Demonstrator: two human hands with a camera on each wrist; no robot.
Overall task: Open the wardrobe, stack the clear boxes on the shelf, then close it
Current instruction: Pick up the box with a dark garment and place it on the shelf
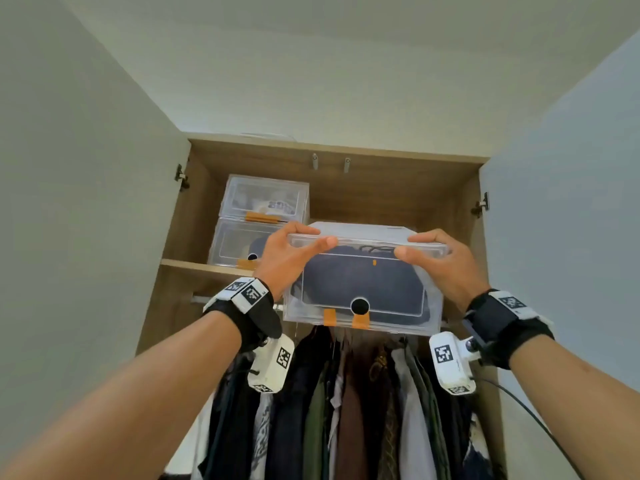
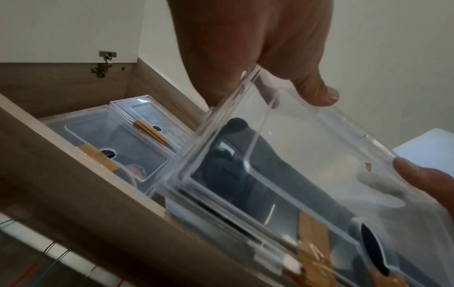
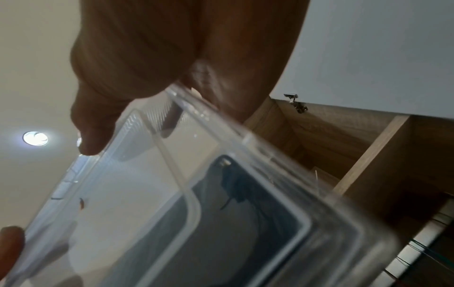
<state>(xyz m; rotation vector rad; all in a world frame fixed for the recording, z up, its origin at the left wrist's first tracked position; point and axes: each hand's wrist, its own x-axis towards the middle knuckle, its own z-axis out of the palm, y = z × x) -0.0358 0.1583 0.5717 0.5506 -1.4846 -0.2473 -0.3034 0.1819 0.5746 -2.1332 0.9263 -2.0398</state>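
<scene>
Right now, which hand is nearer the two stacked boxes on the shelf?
Left. The left hand grips the held box's left end, just beside the stacked boxes; the right hand grips its far end.

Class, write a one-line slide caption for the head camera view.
Both hands, left hand and right hand, lift a clear box toward the wardrobe shelf.

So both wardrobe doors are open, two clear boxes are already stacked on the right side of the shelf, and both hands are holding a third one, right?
Not quite: the two stacked boxes sit on the left side of the shelf, as the head view shows. The rest holds: both doors are open, and the left hand and right hand hold a third clear box.
</scene>
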